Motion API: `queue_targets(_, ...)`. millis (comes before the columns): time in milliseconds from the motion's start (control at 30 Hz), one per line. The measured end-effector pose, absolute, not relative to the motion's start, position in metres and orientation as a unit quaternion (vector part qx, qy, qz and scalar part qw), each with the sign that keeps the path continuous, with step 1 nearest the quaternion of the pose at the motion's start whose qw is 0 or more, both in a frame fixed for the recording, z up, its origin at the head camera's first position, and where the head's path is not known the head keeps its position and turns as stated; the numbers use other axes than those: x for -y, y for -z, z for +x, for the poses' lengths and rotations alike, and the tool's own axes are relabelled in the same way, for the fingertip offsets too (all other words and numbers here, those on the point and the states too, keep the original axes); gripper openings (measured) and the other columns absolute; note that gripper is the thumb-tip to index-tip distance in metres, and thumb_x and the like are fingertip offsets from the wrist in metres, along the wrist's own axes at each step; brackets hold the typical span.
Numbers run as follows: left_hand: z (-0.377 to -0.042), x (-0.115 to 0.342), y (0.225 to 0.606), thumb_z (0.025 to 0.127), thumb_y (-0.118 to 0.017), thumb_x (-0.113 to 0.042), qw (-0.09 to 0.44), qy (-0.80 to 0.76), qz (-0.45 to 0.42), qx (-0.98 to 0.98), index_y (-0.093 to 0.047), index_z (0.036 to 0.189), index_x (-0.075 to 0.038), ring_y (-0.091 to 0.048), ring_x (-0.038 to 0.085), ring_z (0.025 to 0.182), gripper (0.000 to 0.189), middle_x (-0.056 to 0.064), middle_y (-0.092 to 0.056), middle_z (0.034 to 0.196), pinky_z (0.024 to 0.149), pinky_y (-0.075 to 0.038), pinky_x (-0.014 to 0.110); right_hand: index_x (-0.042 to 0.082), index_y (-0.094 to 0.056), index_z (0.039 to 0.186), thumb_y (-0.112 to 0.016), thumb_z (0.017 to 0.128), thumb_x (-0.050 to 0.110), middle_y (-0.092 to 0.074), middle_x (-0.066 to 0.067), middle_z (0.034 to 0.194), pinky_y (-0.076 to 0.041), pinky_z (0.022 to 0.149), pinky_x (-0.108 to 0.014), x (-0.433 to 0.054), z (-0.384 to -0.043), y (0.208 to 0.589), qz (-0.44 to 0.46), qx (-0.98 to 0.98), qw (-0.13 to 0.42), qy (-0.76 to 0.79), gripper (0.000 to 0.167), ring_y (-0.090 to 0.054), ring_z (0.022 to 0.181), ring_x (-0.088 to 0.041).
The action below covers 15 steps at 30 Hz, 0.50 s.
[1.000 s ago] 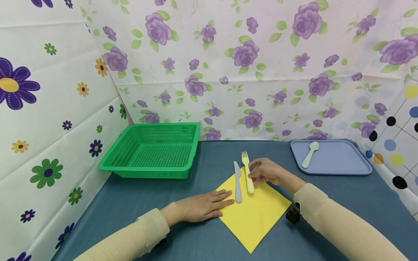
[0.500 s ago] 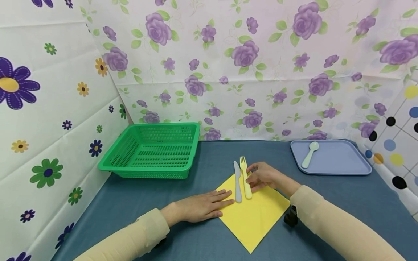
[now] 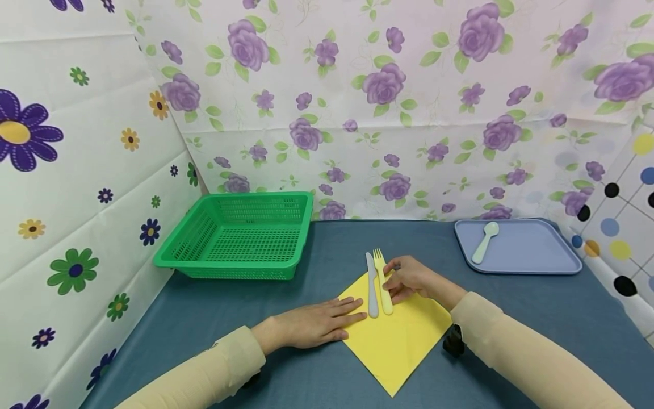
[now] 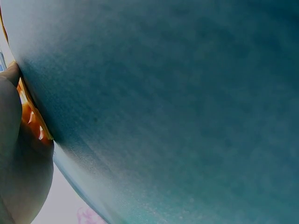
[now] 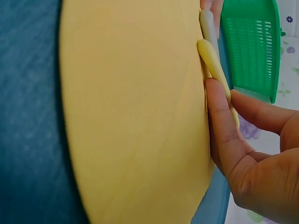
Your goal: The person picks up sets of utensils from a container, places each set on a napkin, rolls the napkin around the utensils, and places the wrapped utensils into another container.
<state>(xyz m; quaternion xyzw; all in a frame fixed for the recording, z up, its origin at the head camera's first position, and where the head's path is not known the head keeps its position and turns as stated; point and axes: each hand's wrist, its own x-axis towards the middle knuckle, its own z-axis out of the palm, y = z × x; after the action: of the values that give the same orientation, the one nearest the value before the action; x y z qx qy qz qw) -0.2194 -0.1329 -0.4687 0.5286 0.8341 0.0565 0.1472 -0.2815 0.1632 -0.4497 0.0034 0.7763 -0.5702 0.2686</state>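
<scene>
backdrop: white floral cloth [image 3: 352,170] behind a dark blue table surface [image 3: 567,307]. a green perforated basket [image 3: 230,264] stands at the back left; at the back right, a pale blue tray [image 3: 536,250] bears a pale green spoon [image 3: 481,248], lying at a slant. a yellow napkin [image 3: 395,346] lies on the table in front of the person, one corner pointing toward them. left hand [image 3: 322,322]: palm down, fingers extended, resting on the napkin's left corner, fingertips near the grey knife [image 3: 372,289]. knife lies over the napkin, its blade tip past the far edge. right hand [image 3: 413,277]: pinches the yellow fork [image 3: 384,284] by its handle between thumb and fingers. fork is just to the right of the knife, tines pointing away from the person and leaning toward the blade; cannot tell whether the tines touch it. right wrist view: fork handle in the pinch, knife handle beyond.
</scene>
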Motion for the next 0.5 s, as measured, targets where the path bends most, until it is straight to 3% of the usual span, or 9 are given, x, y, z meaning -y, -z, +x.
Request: queue_targets(500, -0.2195, 0.1327, 0.4693, 0.116, -0.027, -0.042, 0.14, -0.047, 0.531, -0.834, -0.015, 0.169, -0.027, -0.006, 0.015, 0.16, 0.057, 0.0, -0.007, 0.175, 0.129, -0.011, 0.032, -0.007, -0.055, 0.127, -0.073, 0.093, -0.004, -0.067, -0.018, 0.076, -0.064, 0.059, -0.037, -0.1599, -0.2777, 0.4489, 0.0, -0.781, 0.266, 0.565, 0.039, -0.067, 0.056, -0.021)
